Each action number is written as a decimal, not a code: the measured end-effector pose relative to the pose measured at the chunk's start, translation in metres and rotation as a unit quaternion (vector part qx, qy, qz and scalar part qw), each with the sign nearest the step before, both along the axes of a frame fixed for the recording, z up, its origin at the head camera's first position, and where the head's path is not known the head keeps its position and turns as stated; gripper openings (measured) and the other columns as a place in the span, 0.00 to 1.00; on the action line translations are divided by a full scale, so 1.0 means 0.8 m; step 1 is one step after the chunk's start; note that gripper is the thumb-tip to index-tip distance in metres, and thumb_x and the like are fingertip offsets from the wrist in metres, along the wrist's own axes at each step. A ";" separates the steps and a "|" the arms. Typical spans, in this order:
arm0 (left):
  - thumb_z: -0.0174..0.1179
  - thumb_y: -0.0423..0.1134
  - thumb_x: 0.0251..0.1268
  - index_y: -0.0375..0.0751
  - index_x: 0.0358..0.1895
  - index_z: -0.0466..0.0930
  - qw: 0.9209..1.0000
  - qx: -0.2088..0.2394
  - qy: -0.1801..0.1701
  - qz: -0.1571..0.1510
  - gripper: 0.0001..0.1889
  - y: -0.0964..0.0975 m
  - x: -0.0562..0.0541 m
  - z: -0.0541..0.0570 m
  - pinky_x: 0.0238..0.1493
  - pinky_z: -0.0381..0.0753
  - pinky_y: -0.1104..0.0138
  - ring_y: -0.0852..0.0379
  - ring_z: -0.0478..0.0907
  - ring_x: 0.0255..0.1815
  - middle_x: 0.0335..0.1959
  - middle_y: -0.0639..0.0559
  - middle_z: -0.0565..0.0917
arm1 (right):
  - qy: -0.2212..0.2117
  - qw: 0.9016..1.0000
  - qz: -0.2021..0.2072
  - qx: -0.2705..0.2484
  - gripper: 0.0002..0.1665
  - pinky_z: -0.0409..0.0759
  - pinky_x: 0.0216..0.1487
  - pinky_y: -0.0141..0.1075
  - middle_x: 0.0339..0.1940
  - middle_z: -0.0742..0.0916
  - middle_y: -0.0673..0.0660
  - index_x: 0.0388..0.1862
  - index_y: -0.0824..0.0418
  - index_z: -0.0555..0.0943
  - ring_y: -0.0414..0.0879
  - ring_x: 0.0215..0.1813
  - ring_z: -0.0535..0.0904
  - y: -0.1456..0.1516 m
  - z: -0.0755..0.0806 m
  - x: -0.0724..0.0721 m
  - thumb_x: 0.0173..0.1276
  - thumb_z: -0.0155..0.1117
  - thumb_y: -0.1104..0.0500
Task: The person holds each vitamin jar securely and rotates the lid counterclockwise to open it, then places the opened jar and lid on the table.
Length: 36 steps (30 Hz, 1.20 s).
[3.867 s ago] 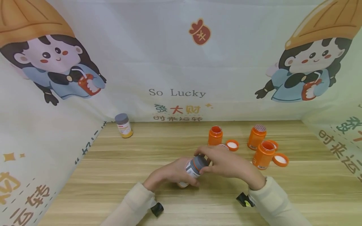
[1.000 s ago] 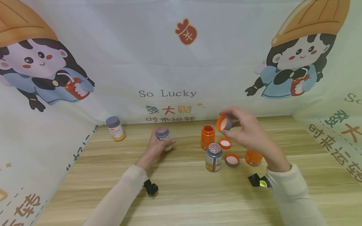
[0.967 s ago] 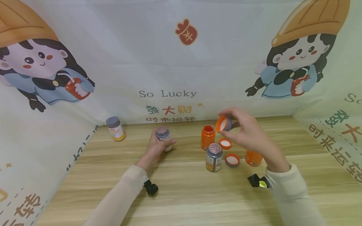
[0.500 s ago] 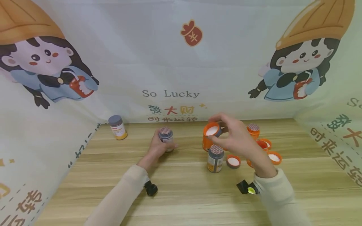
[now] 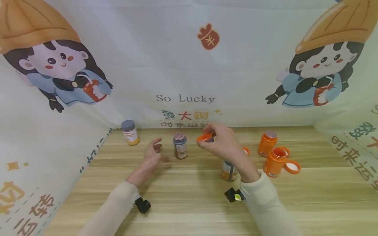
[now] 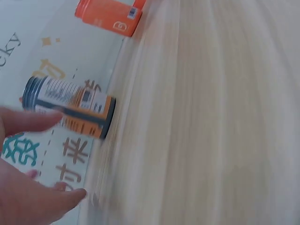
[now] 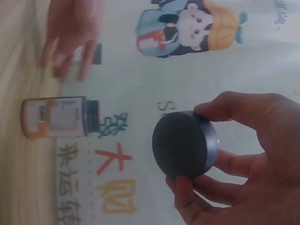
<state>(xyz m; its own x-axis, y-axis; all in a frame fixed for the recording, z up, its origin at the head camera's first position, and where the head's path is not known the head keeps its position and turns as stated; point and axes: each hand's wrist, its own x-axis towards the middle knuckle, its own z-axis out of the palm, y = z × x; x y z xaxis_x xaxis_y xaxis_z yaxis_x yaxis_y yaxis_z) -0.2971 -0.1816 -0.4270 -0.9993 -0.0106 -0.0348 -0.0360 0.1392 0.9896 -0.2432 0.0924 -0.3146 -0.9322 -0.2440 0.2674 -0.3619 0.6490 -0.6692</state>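
Observation:
Between my two hands an uncapped grey-necked bottle (image 5: 180, 146) stands upright on the table, a patterned foil seal over its mouth. My left hand (image 5: 150, 159) is just left of it, fingers spread and apart from the bottle. In the left wrist view the thumb and fingers hold nothing in front of the bottle (image 6: 70, 105). My right hand (image 5: 222, 143) pinches a grey cap (image 7: 183, 144) with an orange inside, held in the air right of the bottle. A capped grey-lidded bottle (image 5: 130, 132) stands at the back left.
Another grey-necked bottle (image 5: 229, 171) stands partly hidden under my right forearm. To the right are an orange bottle with a foil seal (image 5: 267, 144), an open orange bottle (image 5: 275, 162) and a loose orange cap (image 5: 292, 167). A printed cloth wall (image 5: 251, 111) closes the back.
My left hand has let go of the bottle and drawn back to the left. My right hand has carried the grey cap leftward from above the orange bottle toward the released bottle.

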 end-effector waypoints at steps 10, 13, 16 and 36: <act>0.55 0.13 0.59 0.26 0.66 0.67 0.988 0.015 0.111 0.106 0.29 -0.052 0.004 0.022 0.46 0.85 0.79 0.68 0.85 0.47 0.53 0.49 0.78 | -0.031 0.996 -0.030 0.073 0.16 0.82 0.56 0.49 0.49 0.86 0.62 0.52 0.64 0.81 0.56 0.51 0.80 -0.043 -0.066 -0.037 0.67 0.68 0.61; 0.56 0.14 0.60 0.25 0.65 0.69 0.990 0.000 0.095 0.106 0.27 -0.075 -0.002 0.021 0.44 0.85 0.80 0.74 0.83 0.39 0.46 0.55 0.80 | -0.053 0.995 -0.042 0.066 0.15 0.80 0.58 0.51 0.50 0.84 0.64 0.53 0.64 0.81 0.58 0.54 0.78 -0.053 -0.086 -0.047 0.69 0.66 0.61; 0.60 0.22 0.66 0.30 0.61 0.71 0.992 0.023 0.045 0.115 0.21 -0.100 -0.009 0.025 0.41 0.85 0.78 0.73 0.82 0.35 0.39 0.63 0.80 | -0.059 0.994 -0.071 0.060 0.13 0.80 0.57 0.52 0.51 0.82 0.65 0.52 0.63 0.80 0.59 0.54 0.77 -0.064 -0.100 -0.054 0.71 0.64 0.60; 0.59 0.50 0.72 0.44 0.84 0.44 0.983 -0.039 -0.035 0.175 0.45 -0.152 -0.041 0.033 0.83 0.56 0.46 0.38 0.53 0.82 0.84 0.37 0.51 | -0.076 0.987 -0.115 0.086 0.18 0.82 0.56 0.56 0.49 0.80 0.69 0.51 0.65 0.77 0.64 0.50 0.78 -0.073 -0.141 -0.070 0.62 0.67 0.67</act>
